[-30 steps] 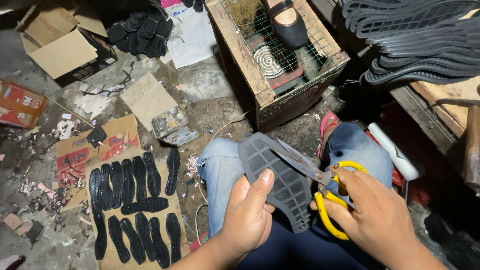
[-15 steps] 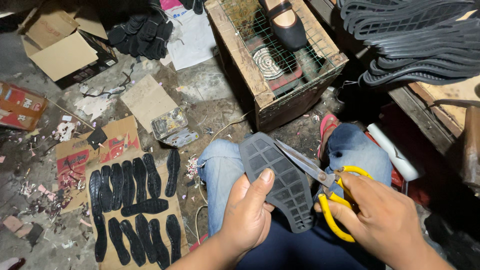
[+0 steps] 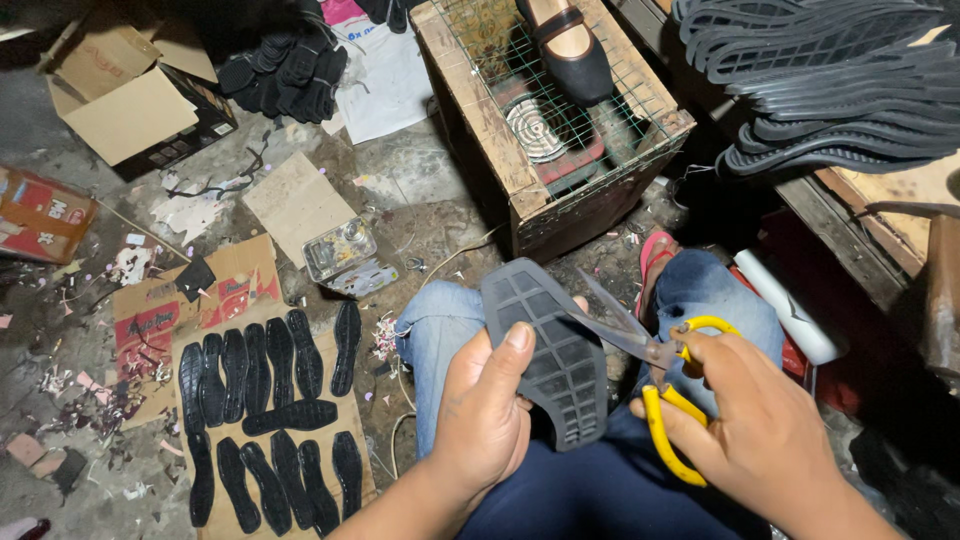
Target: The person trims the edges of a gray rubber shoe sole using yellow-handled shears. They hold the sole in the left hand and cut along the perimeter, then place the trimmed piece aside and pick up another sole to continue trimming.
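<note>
My left hand (image 3: 485, 415) grips a dark grey rubber shoe sole (image 3: 555, 350) with a grid pattern, held over my lap with the thumb on its left edge. My right hand (image 3: 760, 430) holds yellow-handled scissors (image 3: 650, 365), fingers through the loops. The open metal blades meet the sole's right edge. My knees in blue jeans (image 3: 440, 325) show below the sole.
Several black cut soles (image 3: 265, 400) lie in rows on cardboard on the floor at left. A wooden crate with wire mesh (image 3: 545, 130) holds a black shoe (image 3: 565, 45) ahead. A stack of dark soles (image 3: 840, 80) sits top right. Open cardboard boxes (image 3: 125, 95) and scraps litter the floor.
The scissors' blades have shifted slightly along the sole's right edge. Both hands stay in nearly the same place over my lap.
</note>
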